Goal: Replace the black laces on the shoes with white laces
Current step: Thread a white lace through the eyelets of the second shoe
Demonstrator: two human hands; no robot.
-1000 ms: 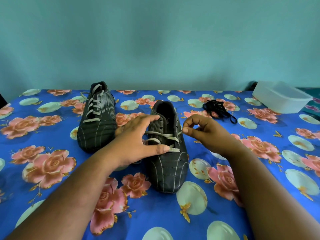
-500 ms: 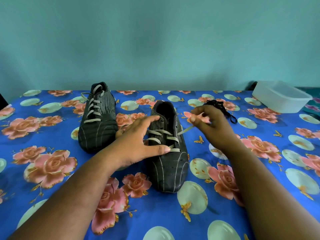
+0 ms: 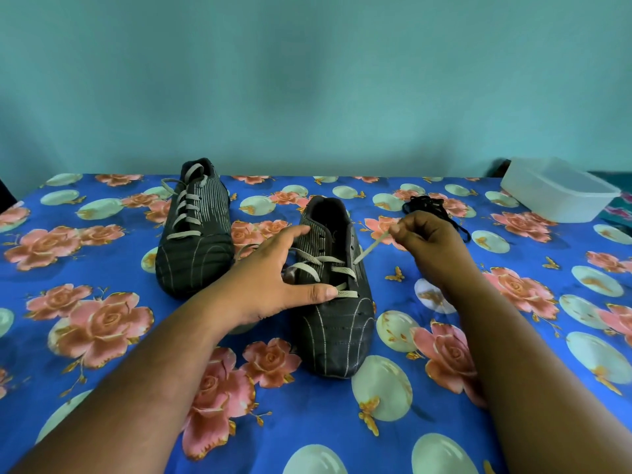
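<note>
While the left hand spreads flat across the near shoe to pin it, the right hand pinches the white lace end, drawing it taut from what looks like a right-side eyelet. Discarded black laces sit behind; the far shoe is laced.

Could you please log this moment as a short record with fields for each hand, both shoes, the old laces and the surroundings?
left hand: steadies near shoe, thumb pressing the lowest lace crossing
right hand: pinches white lace end, pulled taut to the right
near shoe: lower eyelets laced white, upper eyelets empty
far shoe: fully laced white
black laces: loose pile behind right hand
container: far right, on floral cloth
</note>
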